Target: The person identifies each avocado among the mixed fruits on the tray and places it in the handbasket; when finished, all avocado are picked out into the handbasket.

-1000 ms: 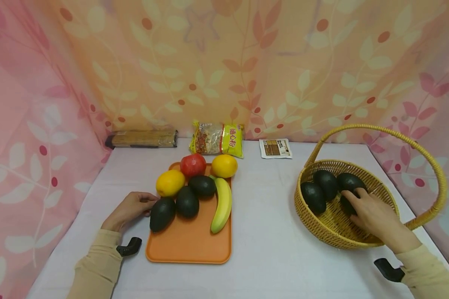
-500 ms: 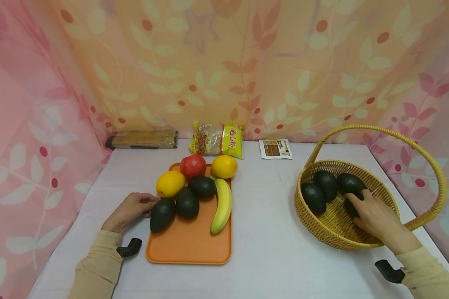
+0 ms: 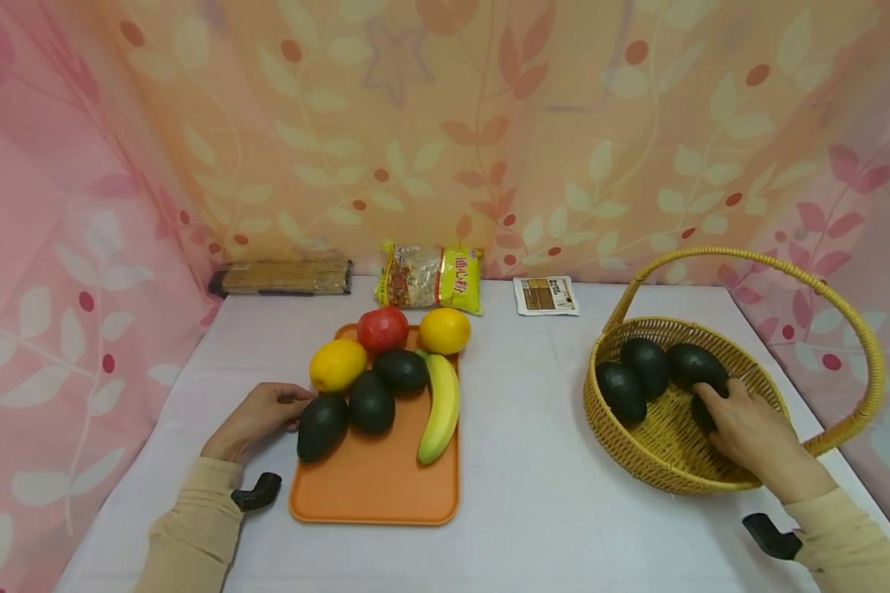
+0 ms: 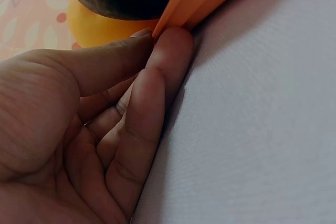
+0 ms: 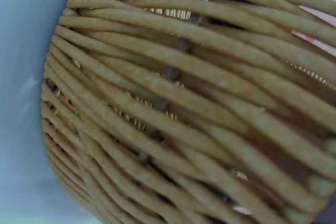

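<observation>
In the head view my left hand (image 3: 255, 420) is at the left rim of an orange tray (image 3: 371, 502); the left wrist view shows thumb and forefinger pinching that rim. On the tray lie three dark avocados (image 3: 372, 402), a banana (image 3: 439, 412), two lemons (image 3: 338, 365) and a red round fruit (image 3: 382, 329), bunched toward its far end. At the right, my right hand (image 3: 752, 436) reaches into a wicker basket (image 3: 630, 453) and grips an avocado (image 3: 701, 414), mostly covered by the hand. Three more avocados (image 3: 645, 368) lie beside it. Basket weave (image 5: 157, 87) fills the right wrist view.
Along the back stand a bundle of thin sticks (image 3: 289, 277), a yellow pasta bag (image 3: 433, 277) and a small flat packet (image 3: 545, 295). The basket's tall handle (image 3: 853, 321) arches over its right side. Patterned curtains (image 3: 489, 123) enclose the white table (image 3: 526, 445).
Inside the basket, my right hand has shifted slightly to the right, bringing the gripped avocado along. My left hand and the tray have stayed put.
</observation>
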`<state>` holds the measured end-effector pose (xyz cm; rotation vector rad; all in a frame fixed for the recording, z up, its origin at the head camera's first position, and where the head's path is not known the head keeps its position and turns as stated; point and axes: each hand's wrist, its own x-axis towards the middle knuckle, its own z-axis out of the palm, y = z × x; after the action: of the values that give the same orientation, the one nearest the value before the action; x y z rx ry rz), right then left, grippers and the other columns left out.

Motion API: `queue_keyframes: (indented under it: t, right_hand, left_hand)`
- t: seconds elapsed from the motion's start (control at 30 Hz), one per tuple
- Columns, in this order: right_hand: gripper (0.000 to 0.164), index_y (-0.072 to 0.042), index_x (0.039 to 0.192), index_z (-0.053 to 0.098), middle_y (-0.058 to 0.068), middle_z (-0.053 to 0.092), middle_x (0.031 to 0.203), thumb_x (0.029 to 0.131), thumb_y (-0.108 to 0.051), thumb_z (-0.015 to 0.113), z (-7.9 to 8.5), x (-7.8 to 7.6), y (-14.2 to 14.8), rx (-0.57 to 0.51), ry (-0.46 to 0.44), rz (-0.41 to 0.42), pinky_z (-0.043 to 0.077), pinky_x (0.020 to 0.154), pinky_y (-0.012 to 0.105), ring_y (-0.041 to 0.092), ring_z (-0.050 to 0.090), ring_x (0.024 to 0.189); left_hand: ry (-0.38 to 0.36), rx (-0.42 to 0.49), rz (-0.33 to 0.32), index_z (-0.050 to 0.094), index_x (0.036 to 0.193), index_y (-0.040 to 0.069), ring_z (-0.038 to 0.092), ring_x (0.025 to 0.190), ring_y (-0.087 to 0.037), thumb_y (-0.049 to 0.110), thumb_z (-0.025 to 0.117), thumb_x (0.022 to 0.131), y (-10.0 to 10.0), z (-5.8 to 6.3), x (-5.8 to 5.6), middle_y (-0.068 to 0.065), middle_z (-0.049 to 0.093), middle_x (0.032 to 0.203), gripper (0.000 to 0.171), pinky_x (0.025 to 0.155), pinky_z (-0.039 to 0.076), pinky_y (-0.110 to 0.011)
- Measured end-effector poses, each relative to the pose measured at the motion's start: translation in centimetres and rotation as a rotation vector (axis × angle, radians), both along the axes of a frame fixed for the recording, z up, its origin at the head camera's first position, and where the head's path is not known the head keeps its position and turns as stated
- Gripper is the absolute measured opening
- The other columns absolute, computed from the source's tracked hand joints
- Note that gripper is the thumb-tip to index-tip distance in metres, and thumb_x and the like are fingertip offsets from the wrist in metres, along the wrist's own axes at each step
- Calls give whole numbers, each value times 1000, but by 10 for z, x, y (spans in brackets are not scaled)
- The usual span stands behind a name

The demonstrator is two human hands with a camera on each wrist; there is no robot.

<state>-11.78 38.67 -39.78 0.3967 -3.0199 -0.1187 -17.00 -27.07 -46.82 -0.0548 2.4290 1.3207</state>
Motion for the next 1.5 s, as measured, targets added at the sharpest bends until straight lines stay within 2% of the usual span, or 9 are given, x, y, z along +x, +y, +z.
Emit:
queue_keyframes:
  t: [0.23,0.47,0.7,1.2,1.37,1.5]
  right_hand:
    - [57,5,114,49,32,49,81,67,0,82,0,-1,2,-10,-6,-9,52,54,54,31,51,56]
    - [57,4,113,49,32,50,81,67,-2,82,3,-2,1,7,-29,-29,52,55,54,32,53,57]
    - [56,5,111,51,29,49,78,67,-5,84,4,-1,0,23,-22,-38,50,50,50,31,53,54]
    - [58,5,112,51,26,49,77,67,-6,85,2,0,-1,27,-25,-36,51,52,50,30,53,56]
    - [60,6,115,52,27,51,81,67,-7,85,4,0,-1,40,-54,-55,53,57,53,30,53,59]
    - [62,4,115,51,29,51,83,66,-9,86,6,0,-1,42,-60,-86,51,52,54,33,54,60]
  left_hand:
    - [16,-15,-8,68,116,-3,59,77,-14,20,63,94,1,2,-1,-6,71,96,32,68,53,-23]
    - [10,-10,-8,67,118,-3,59,78,-13,18,61,95,1,4,0,-6,71,97,31,68,53,-23]
    - [21,-13,-11,67,117,-3,59,76,-14,20,62,95,2,5,1,-5,71,96,33,67,52,-23]
    - [14,-24,-3,68,116,-2,58,75,-14,22,63,94,1,4,2,-4,71,93,33,67,51,-23]
    - [1,-24,3,68,117,-2,58,77,-13,21,63,95,2,3,2,-5,71,96,33,68,52,-23]
    - [-4,-24,6,68,117,-1,59,78,-13,21,62,95,2,1,2,-6,71,97,32,68,52,-23]
